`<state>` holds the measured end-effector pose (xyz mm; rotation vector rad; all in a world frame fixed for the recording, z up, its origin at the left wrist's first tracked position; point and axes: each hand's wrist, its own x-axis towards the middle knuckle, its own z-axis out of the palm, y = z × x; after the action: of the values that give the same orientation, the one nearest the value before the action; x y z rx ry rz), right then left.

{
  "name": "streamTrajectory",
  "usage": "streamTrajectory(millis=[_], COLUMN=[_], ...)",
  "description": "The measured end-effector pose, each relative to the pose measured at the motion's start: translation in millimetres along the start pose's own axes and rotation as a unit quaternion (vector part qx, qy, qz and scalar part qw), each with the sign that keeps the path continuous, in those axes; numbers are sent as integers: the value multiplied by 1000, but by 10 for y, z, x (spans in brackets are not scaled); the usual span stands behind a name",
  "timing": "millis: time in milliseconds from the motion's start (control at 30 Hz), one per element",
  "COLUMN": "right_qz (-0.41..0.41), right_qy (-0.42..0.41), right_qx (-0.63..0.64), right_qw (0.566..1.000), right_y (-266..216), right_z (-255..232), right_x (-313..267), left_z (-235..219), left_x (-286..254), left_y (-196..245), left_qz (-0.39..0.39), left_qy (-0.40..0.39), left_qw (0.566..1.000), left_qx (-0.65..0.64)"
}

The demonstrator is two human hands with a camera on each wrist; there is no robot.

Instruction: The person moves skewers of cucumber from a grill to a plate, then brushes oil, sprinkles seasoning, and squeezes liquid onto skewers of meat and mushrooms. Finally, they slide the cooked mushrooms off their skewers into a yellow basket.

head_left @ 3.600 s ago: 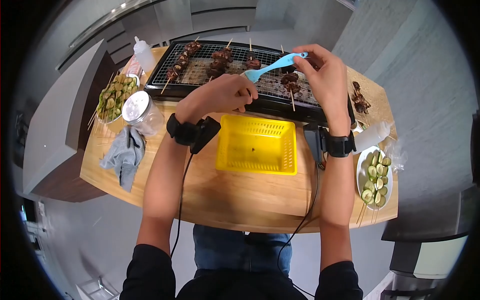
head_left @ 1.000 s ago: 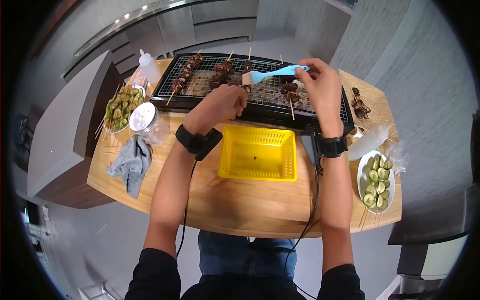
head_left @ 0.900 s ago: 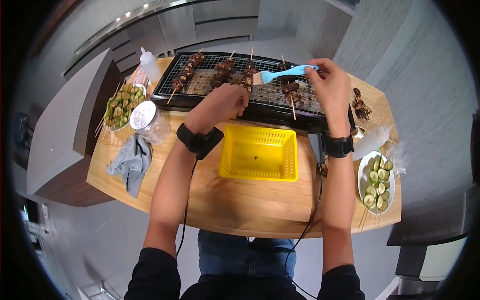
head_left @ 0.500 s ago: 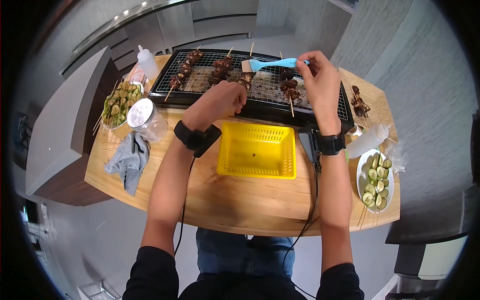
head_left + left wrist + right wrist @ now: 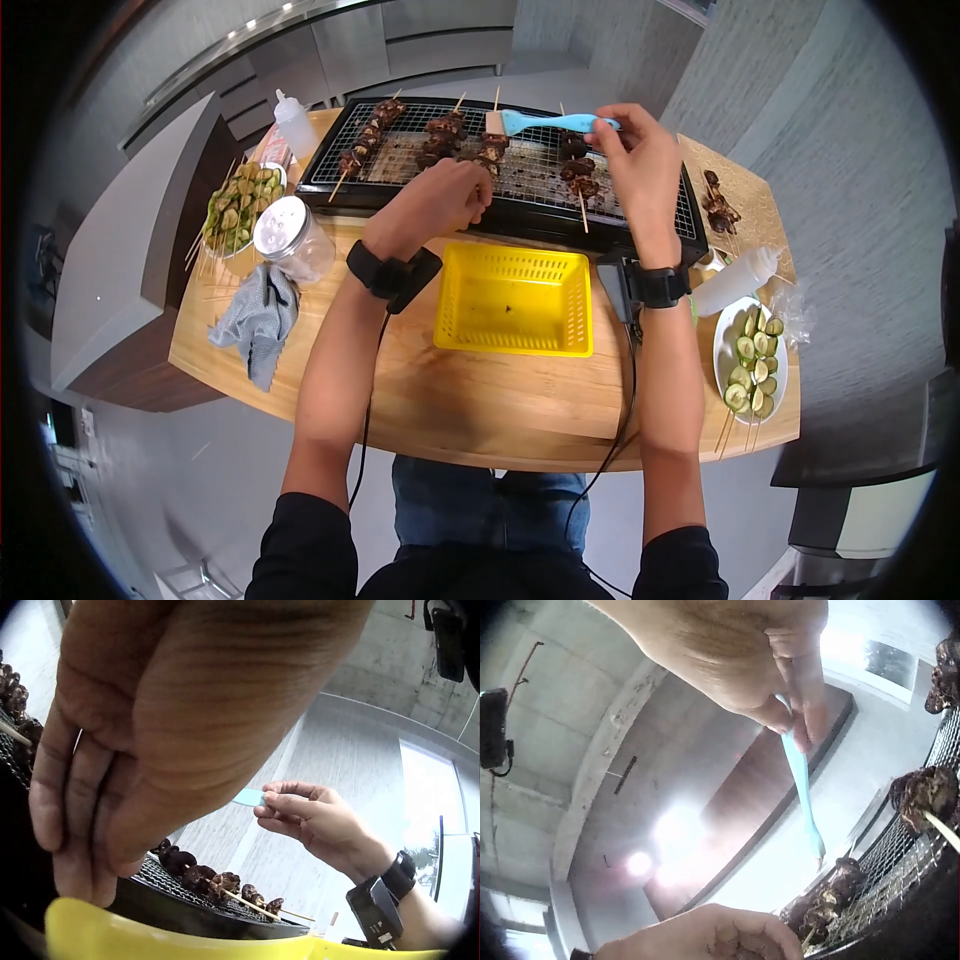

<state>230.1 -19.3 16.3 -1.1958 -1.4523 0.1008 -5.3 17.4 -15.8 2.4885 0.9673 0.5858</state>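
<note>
Right hand (image 5: 643,160) pinches a slim brush (image 5: 550,122) (rubbery, perhaps).

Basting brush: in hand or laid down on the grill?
In hand: the right hand pinches the blue basting brush near one end, over the grill. Whether its bristles touch the meat skewer, I cannot tell.

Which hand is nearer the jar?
Left: the left hand is right of the jar, by the grill; the right hand is farther right, pinching the brush.

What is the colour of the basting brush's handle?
The basting brush's handle is light blue, best seen in the head view.
</note>
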Motion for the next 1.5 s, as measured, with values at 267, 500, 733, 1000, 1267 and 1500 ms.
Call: streamTrajectory(millis=[267, 500, 733, 1000, 1267, 1500], right_qz=[-10, 9, 0, -2, -34, -13], right_qy=[-27, 9, -34, 3, -25, 12], right_qx=[-102, -27, -91, -34, -94, -96], right_qw=[994, 1000, 995, 999, 995, 995], right_y=[106, 24, 52, 10, 9, 57], right_z=[-103, -44, -97, -40, -28, -324], right_x=[31, 10, -1, 5, -25, 104], left_z=[-23, -9, -45, -13, -32, -40], left_x=[-12, -3, -19, -4, -18, -17], left_y=[-5, -25, 24, -27, 8, 11], left_qz=[-5, 0, -3, 11, 9, 7], left_qy=[-2, -6, -6, -3, -2, -4], left_qw=[1000, 1000, 1000, 1000, 1000, 1000], left_qx=[-9, -13, -12, 0, -8, -4])
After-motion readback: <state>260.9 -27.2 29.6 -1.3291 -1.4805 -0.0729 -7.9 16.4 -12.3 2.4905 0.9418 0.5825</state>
